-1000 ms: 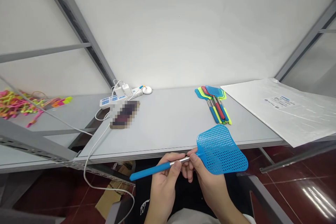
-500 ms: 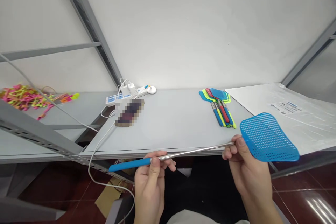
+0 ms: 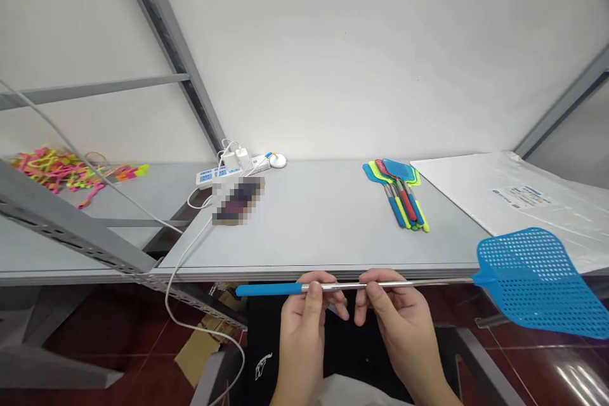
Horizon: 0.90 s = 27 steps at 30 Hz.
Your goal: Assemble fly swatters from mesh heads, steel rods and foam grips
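A blue fly swatter with a metal telescopic rod lies level across both hands, just before the shelf's front edge. Its blue grip points left and its perforated head is at the far right. My left hand is closed on the rod right beside the blue grip, thumb on top. Near the rod's middle, my right hand pinches it between thumb and fingers. On the shelf beyond, a bundle of fly swatters in blue, green, yellow and red lies with handles toward me.
A white power strip with chargers and a blurred-out object are on the shelf's left. A white package covers its right. Colourful stretchy pieces are piled on the left shelf. A white cable hangs over the front edge.
My right hand has moved left along the rod, away from the swatter's head and close to my left hand. The swatter has shifted right and is more level.
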Tool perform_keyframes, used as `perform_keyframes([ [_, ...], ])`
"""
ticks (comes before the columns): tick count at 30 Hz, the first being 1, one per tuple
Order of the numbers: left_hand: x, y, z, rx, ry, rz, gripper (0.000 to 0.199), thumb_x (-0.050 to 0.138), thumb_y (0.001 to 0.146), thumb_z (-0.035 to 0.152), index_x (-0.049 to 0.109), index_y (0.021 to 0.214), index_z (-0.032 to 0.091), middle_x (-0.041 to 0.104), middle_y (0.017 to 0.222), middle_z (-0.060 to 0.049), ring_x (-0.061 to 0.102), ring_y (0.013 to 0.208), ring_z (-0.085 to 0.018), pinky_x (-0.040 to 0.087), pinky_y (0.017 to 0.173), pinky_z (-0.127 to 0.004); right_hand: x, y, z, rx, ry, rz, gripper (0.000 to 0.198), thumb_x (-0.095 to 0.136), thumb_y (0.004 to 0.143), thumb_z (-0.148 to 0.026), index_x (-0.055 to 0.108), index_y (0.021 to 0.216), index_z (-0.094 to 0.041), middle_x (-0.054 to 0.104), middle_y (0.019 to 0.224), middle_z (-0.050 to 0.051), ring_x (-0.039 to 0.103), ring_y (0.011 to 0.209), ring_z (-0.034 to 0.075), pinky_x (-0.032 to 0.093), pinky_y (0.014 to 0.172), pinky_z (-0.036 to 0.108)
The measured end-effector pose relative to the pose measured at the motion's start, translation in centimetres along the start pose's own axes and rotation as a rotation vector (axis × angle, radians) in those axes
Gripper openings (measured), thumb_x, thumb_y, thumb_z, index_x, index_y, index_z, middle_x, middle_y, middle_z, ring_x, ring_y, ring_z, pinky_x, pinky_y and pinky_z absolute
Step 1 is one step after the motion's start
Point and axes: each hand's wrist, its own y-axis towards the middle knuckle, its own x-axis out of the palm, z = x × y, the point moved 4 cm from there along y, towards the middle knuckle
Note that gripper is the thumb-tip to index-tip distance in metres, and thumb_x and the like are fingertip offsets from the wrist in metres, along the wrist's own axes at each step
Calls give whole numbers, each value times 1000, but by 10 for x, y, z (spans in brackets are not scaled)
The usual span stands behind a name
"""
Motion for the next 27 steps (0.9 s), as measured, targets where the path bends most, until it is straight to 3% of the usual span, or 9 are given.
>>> perform_keyframes([
  [5, 2, 2, -1, 41, 32, -39, 32, 60, 89, 45, 67, 92, 14, 64, 68, -4, 60, 62, -15, 49, 65, -29, -3, 6, 0, -23, -53, -60, 12, 70, 85, -32, 70, 88, -21, 66, 65, 0, 62, 56, 12, 50, 57, 25],
  [11, -30, 9, 29, 241, -50, 217, 33, 62, 88, 48, 68, 88, 15, 54, 64, 0, 53, 54, -11, 44, 58, -25, -42, 18, -22, -130, -82, 117, 10, 70, 85, -31, 70, 88, -21, 64, 66, 0, 61, 57, 11, 50, 58, 23],
  [14, -33, 9, 35, 247, -64, 216, 32, 60, 89, 48, 67, 91, 16, 52, 65, 1, 52, 53, -10, 44, 57, -26, -54, 21, -32, -145, -44, 137, 11, 70, 85, -31, 69, 88, -21, 63, 68, 1, 61, 58, 12, 51, 58, 24],
  [21, -28, 2, 32, 278, -115, 282, 31, 59, 90, 47, 66, 91, 17, 50, 65, 2, 50, 49, -9, 42, 53, -24, -50, 16, -27, -99, 35, 176, 14, 72, 83, -31, 69, 88, -19, 60, 72, 1, 57, 59, 11, 51, 55, 26],
  [24, -40, 4, 44, 325, -161, 351, 29, 59, 90, 45, 65, 88, 17, 47, 64, 4, 45, 45, -7, 41, 50, -24, -71, 22, -41, -133, 77, 321, 17, 75, 79, -32, 67, 84, -18, 55, 66, -1, 52, 55, 10, 50, 52, 25],
  [27, -57, 7, 62, 428, -205, 441, 27, 58, 91, 41, 63, 85, 16, 44, 64, 5, 42, 43, -6, 40, 49, -23, -102, 30, -64, -290, 140, 546, 18, 76, 77, -32, 65, 79, -17, 48, 64, -4, 43, 51, 7, 48, 51, 21],
])
